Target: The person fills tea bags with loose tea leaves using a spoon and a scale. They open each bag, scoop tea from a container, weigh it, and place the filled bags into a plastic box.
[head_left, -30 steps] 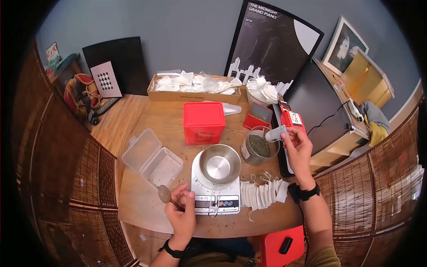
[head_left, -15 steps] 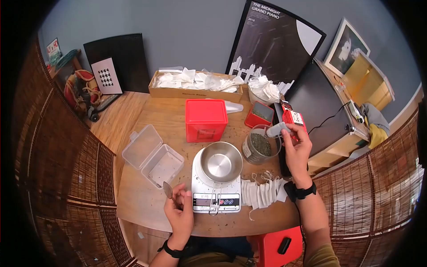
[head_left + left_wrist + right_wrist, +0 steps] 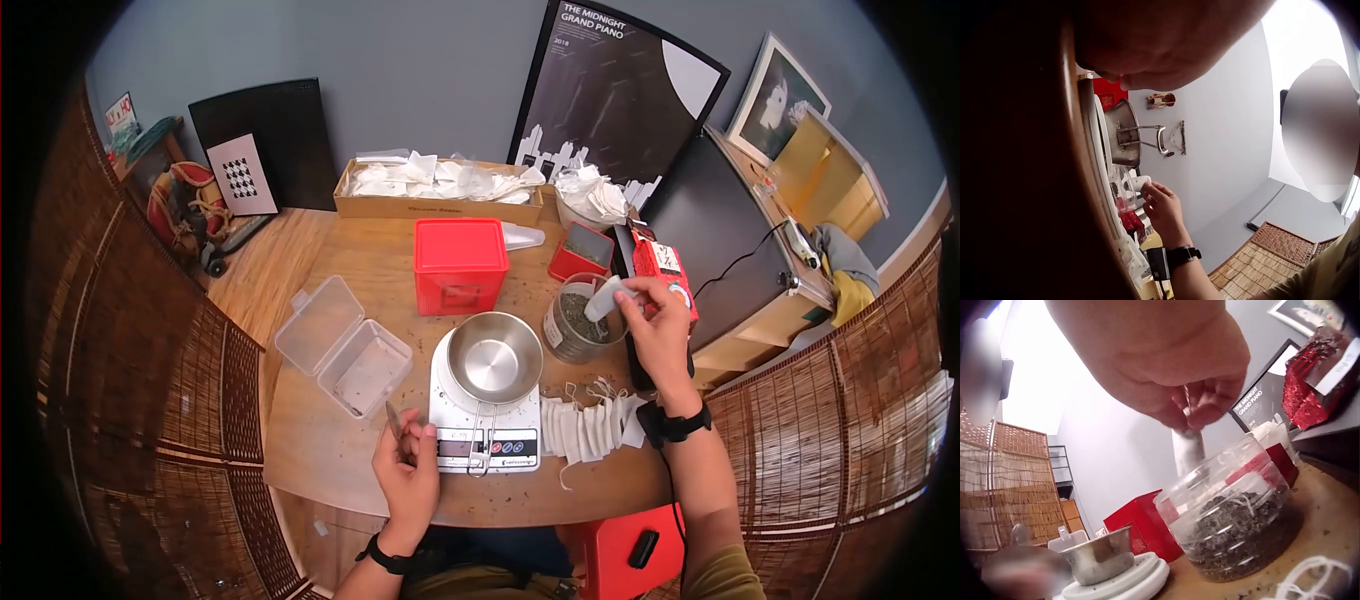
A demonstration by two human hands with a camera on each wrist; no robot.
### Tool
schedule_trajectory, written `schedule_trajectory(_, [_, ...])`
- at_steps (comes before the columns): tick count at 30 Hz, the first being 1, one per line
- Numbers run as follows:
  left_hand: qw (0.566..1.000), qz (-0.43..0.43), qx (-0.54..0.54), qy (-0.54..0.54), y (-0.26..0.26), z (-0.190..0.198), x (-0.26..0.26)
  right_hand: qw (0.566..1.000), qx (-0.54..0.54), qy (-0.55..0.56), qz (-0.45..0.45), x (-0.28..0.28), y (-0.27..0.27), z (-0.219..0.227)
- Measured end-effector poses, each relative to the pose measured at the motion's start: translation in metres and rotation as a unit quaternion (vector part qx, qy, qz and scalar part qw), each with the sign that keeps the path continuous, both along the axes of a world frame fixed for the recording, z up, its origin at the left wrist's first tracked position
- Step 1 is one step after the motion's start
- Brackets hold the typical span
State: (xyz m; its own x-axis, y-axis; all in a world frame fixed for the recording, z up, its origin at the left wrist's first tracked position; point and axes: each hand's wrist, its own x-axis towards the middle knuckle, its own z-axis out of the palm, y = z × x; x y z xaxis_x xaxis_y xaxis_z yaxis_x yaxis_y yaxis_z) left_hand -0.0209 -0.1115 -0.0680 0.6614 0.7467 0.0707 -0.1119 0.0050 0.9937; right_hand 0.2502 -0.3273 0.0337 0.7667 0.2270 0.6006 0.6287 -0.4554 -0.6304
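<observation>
My left hand (image 3: 408, 478) holds a spoon (image 3: 394, 420) upright, its bowl edge-on, beside the scale's front left corner. My right hand (image 3: 660, 335) pinches a small white pouch (image 3: 604, 298) by its upper end, over a clear round jar (image 3: 1235, 519) of dried dark green leaves. In the right wrist view the pouch hangs downward at the jar's rim, and a thin white string shows against the leaves. A steel pan (image 3: 495, 358) with a folding wire handle stands on a white kitchen scale (image 3: 450, 410) between the hands.
A row of white drawstring bags (image 3: 585, 430) lies right of the scale. An open clear plastic box (image 3: 368, 368) is at the left, and a red canister (image 3: 461, 268) stands behind the pan. Farther back are a smaller red tin (image 3: 580, 252) and a cardboard box (image 3: 430, 207) of white bags.
The right hand has tipped the white pouch from nearly level to pointing down into the jar's mouth. In the left hand, the spoon has turned from face-on to edge-on.
</observation>
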Motion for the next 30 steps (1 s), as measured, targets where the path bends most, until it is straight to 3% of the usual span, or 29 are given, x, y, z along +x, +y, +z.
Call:
schedule_trajectory(5, [1.0, -0.007, 0.004, 0.007, 0.0, 0.002, 0.0, 0.998, -0.049, 0.046, 0.011, 0.003, -0.006, -0.003])
schedule_trajectory(8, [1.0, -0.014, 0.01, 0.012, 0.001, -0.001, -0.002, 1.0, 0.0, 0.002, -0.019, -0.004, 0.0, 0.0])
schedule_trajectory(15, [0.999, -0.019, 0.018, 0.028, 0.0, -0.002, -0.003, 0.998, -0.044, 0.036, 0.012, 0.001, -0.005, -0.007])
schedule_trajectory(18, [0.999, -0.021, 0.022, 0.026, 0.001, -0.003, -0.002, 1.0, 0.018, 0.015, -0.008, -0.001, 0.0, -0.008])
schedule_trajectory(20, [0.999, -0.02, 0.026, 0.027, 0.0, -0.005, -0.003, 0.997, -0.004, 0.071, 0.0, 0.0, -0.003, -0.011])
schedule_trajectory(24, [0.999, -0.022, 0.023, 0.029, 0.0, -0.005, -0.003, 0.998, -0.041, 0.051, 0.003, -0.002, -0.003, -0.008])
schedule_trajectory(26, [0.999, -0.025, 0.027, 0.031, 0.0, -0.003, -0.002, 1.0, 0.001, 0.015, -0.012, -0.003, 0.002, -0.008])
schedule_trajectory(30, [0.999, -0.027, 0.029, 0.031, 0.0, -0.004, -0.002, 0.999, -0.022, 0.035, -0.004, 0.001, -0.003, -0.012])
